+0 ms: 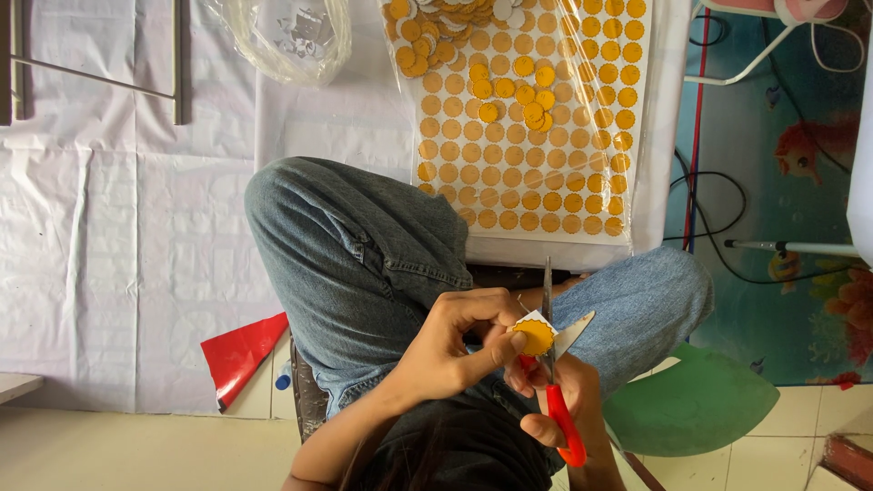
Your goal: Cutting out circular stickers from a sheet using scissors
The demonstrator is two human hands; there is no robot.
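My left hand (459,345) pinches a small round yellow sticker (535,336) with a scalloped edge and a white paper margin. My right hand (564,395) grips red-handled scissors (556,382), whose blades point up and straddle the sticker's right side. Both hands hover over my lap, above my crossed legs in blue jeans (364,255). Beyond my knees lies a large sheet of yellow round stickers (536,173) under clear plastic, with loose cut-out stickers (455,27) heaped at its far end.
A white sheet (118,236) covers the floor on the left. A clear plastic bag (291,36) holds paper scraps at the top. A red paper piece (238,353) lies at my left, a green paper shape (696,405) at my right. Black cables (718,209) run over a colourful mat.
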